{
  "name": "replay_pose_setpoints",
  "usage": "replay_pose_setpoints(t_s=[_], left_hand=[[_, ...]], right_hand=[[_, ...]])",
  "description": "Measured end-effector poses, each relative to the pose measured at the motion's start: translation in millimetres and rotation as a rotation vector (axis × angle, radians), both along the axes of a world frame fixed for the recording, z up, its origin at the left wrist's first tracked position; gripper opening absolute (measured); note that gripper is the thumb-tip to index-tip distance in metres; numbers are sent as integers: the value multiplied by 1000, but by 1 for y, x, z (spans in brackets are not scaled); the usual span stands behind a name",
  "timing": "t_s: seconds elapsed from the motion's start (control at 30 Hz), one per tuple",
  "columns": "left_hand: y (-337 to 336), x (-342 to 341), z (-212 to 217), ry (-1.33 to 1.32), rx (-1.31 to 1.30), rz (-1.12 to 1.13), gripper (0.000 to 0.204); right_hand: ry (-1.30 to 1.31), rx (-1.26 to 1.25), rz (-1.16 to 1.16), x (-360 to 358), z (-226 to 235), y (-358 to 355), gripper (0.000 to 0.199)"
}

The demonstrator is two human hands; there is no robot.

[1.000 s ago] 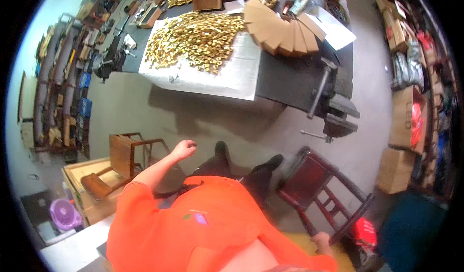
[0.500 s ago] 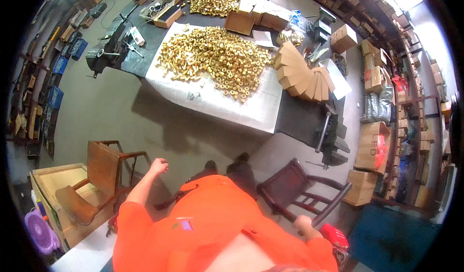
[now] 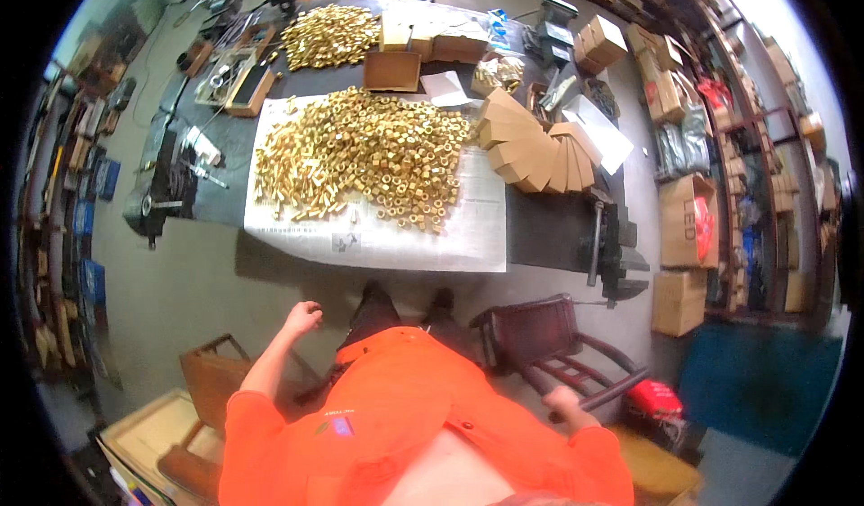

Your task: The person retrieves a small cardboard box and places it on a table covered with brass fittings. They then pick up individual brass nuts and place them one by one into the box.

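My left hand [image 3: 304, 317] hangs in front of the bench, its fingers loosely curled with nothing visible in them. At lower right, my right hand [image 3: 563, 403] is also curled, close beside the dark wooden chair [image 3: 531, 331]. No held thing shows in it, and I cannot tell whether it touches the chair. Both hands are apart from the workbench [image 3: 216, 198]. On the bench, a wide pile of brass nuts and fittings [image 3: 378, 151] lies on a printed paper sheet [image 3: 396, 252]. A second brass heap [image 3: 331, 36] sits farther back.
Fanned cardboard pieces [image 3: 535, 151] lie on the bench's right side, above a vise [image 3: 616, 250]. Another vise [image 3: 162, 196] is at the left corner. A brown chair [image 3: 211, 380] stands at lower left. Cartons [image 3: 679, 304] and loaded shelves [image 3: 760, 146] line the right.
The view has shifted and turned, so the bench appears lower and farther left. My feet have moved closer to the bench. Both hands stay low by my sides.
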State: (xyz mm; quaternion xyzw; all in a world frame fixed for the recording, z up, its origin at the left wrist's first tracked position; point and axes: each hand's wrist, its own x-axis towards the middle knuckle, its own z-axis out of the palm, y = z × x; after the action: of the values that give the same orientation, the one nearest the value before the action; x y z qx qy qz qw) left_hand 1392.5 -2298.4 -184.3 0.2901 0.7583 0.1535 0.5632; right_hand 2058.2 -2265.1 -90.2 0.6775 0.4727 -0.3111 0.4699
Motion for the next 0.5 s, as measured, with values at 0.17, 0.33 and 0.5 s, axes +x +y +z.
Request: replay_pose_setpoints(t_s=[0.17, 0.33, 0.5], left_hand=[[73, -64, 0, 8, 108, -156, 32], [142, -120, -5, 186, 170, -444, 34], [193, -118, -1, 40, 179, -477, 36]], right_hand=[[34, 37, -48, -74, -3, -15, 38], [109, 82, -91, -166, -6, -64, 32], [180, 29, -264, -261, -16, -136, 35]])
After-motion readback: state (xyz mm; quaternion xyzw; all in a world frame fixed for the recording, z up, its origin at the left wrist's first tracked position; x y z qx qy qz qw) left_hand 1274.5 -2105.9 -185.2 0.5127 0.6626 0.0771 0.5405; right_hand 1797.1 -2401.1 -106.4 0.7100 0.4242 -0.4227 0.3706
